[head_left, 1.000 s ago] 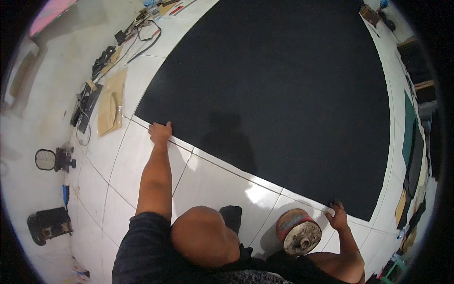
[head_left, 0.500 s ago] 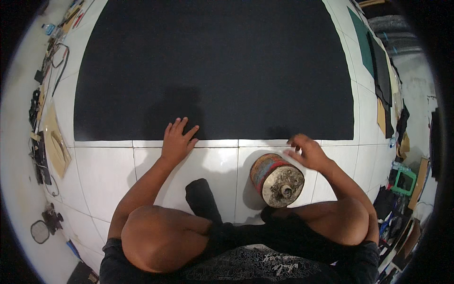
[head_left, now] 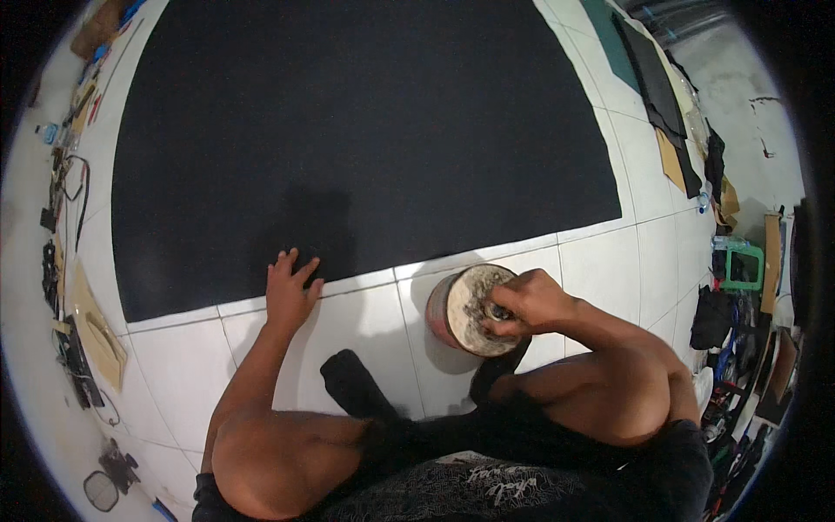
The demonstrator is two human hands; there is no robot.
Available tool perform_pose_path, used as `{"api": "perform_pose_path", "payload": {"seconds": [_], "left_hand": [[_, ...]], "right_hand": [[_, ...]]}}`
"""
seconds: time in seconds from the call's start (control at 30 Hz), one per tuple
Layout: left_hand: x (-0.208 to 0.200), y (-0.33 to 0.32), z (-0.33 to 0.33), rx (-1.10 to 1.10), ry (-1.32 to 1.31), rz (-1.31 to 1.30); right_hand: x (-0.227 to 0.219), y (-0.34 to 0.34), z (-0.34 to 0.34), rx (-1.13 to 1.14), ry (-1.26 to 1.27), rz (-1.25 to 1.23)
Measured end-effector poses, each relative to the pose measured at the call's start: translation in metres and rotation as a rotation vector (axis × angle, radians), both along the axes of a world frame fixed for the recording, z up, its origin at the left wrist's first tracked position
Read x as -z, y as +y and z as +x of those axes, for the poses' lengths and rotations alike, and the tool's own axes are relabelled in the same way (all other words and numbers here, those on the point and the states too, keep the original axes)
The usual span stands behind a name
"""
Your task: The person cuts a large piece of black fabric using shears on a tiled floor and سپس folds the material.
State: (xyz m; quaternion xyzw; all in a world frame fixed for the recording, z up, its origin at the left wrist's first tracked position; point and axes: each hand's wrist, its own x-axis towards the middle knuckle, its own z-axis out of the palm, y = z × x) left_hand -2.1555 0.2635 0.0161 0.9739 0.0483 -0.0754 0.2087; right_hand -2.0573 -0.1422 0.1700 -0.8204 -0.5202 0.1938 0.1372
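A large black sheet of flat material lies spread on the white tiled floor. My left hand rests palm down at its near edge, fingers spread over the black surface. Between that edge and my right leg stands a worn round can with a pale, dirt-stained top, tilted a little. The fingers of my right hand are closed round the small knob or cap in the middle of the top. They hide most of that knob.
Cords, tools and a tan template line the left wall. Along the right side lie dark and green sheets, a green plastic frame and a cluttered pile. My black-socked foot is on the tiles near the middle.
My right hand has come down from beside the sheet's edge onto the can's top and closed there. The view has turned, so the sheet's near edge now slants. My left hand stays on the sheet.
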Motion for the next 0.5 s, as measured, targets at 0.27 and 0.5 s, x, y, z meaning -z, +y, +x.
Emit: {"api": "perform_pose_path", "payload": {"seconds": [0.27, 0.5], "left_hand": [[-0.019, -0.002, 0.024, 0.003, 0.060, 0.096], [-0.040, -0.014, 0.049, -0.034, 0.300, 0.059]], "right_hand": [[0.005, 0.025, 0.071, 0.313, -0.131, 0.350], [0.027, 0.037, 0.131, 0.289, -0.229, 0.328]]}}
